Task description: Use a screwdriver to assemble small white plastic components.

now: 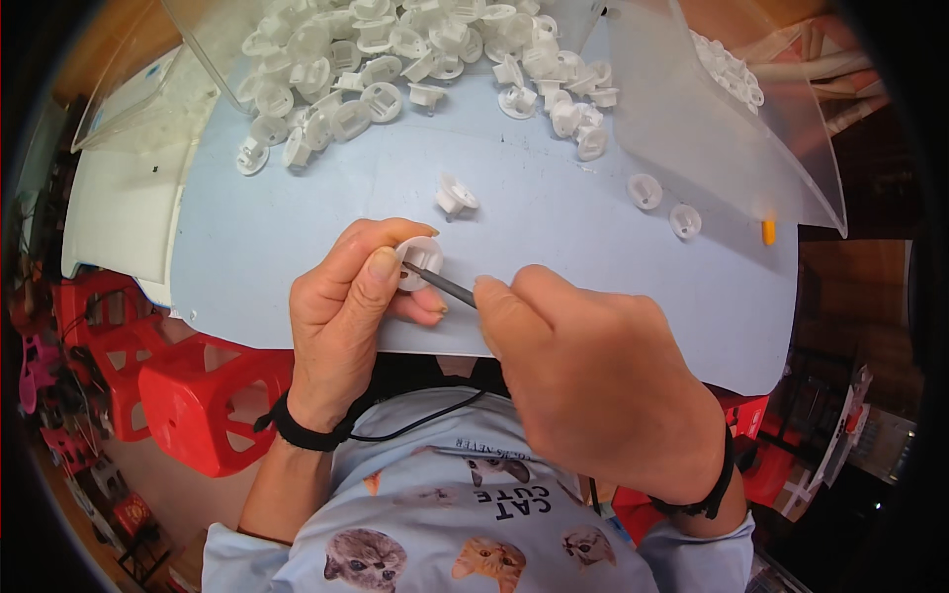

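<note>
My left hand [351, 282] pinches a round white plastic part [427, 255] by its edge, its slotted face turned toward me. In my right hand [603, 366] is a slim dark pointed tool [447, 287], whose exact kind I cannot make out. The tool's tip meets the white part near the slot, beside my left thumb. Just beyond my hands, a single white plastic part [456, 196] lies on the pale blue table [554, 237], its block-shaped side showing.
A large heap of white parts [386, 59] covers the far side. Two white discs [646, 191] and a small yellow piece [769, 232] lie at right. Clear panels [732, 148] stand left and right; another person's hand [840, 79] shows behind the right one. Red stools [213, 400] stand at left.
</note>
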`<control>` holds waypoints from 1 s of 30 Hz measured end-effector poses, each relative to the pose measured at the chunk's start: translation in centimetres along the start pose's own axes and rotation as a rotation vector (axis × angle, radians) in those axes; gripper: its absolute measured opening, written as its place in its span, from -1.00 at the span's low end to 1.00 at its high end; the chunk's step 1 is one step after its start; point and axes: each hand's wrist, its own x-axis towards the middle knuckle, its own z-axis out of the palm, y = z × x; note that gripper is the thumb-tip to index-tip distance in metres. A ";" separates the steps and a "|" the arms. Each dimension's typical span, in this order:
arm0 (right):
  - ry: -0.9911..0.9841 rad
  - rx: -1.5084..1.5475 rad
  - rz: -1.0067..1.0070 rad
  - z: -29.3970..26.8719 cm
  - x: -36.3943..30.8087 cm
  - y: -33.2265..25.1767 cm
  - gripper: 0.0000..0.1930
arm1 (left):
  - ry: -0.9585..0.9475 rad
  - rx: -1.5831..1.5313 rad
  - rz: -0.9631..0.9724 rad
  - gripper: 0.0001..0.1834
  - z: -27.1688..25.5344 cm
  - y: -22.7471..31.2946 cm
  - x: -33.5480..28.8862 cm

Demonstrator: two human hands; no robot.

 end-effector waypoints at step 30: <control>0.139 0.185 0.154 1.8 -0.8 0.6 -0.74 | 0.080 -0.085 -0.013 -0.67 0.4 -0.1 0.4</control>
